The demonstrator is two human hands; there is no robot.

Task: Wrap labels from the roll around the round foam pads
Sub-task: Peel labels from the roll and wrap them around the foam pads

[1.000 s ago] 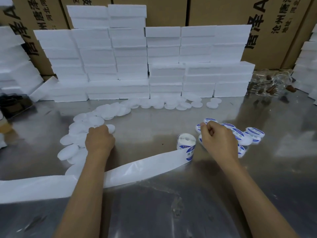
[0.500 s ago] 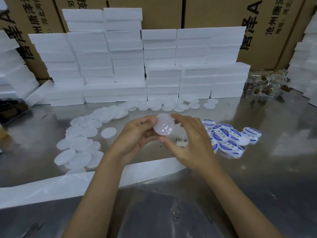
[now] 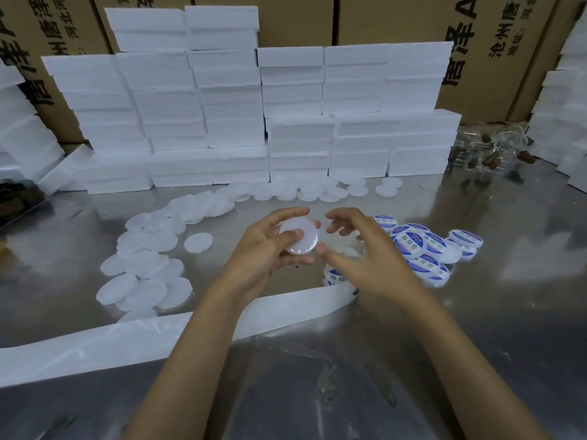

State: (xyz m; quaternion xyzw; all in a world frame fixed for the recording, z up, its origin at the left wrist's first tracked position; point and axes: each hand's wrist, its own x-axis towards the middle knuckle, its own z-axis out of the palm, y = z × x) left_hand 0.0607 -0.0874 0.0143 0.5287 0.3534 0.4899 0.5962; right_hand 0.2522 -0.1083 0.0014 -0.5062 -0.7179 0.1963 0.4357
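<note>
My left hand (image 3: 270, 249) grips a round white foam pad (image 3: 300, 238) above the table, thumb across its face and fingers curled round its rim. Just to the right, my right hand (image 3: 359, 252) hovers with fingers spread and relaxed, its thumb tip near the pad's lower edge, holding nothing. The label roll (image 3: 336, 276) stands on the table under my right hand, mostly hidden. Its empty white backing strip (image 3: 127, 341) trails off to the left. Bare pads (image 3: 143, 265) lie in a curve at left. Labelled pads (image 3: 422, 249) with blue print are heaped at right.
Stacks of white foam blocks (image 3: 235, 122) form a wall across the back of the shiny metal table (image 3: 476, 328), with brown cartons (image 3: 495, 52) behind. Clear glass jars (image 3: 489, 150) sit at back right. More foam stacks stand at the far left and right edges.
My left hand picked up a bare pad from the left pile and brought it to the centre. My right hand left the labelled heap, met the pad, and has now let go of it.
</note>
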